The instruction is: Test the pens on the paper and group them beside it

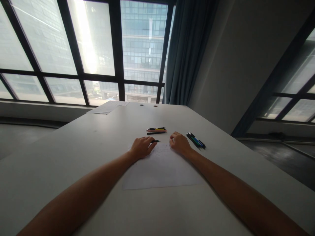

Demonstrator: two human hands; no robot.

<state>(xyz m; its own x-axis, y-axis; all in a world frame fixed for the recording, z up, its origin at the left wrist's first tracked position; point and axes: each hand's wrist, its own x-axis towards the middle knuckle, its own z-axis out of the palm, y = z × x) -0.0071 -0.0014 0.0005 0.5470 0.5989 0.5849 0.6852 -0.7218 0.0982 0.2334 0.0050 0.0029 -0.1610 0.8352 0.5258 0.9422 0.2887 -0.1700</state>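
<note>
A sheet of white paper with small writing near its top lies on the table in front of me. At its upper left edge, my left hand pinches a dark pen, whose tip points right. Curled at the upper right edge is my right hand, and what its fingers hold, if anything, is hidden. Several pens, black, green and blue, lie just right of that hand. Beyond the paper rests another group of pens, with a black pen in front.
The long white table stretches toward the windows. More papers lie at its far left end, and two dark round fittings sit near the far edge. A blue curtain hangs behind it.
</note>
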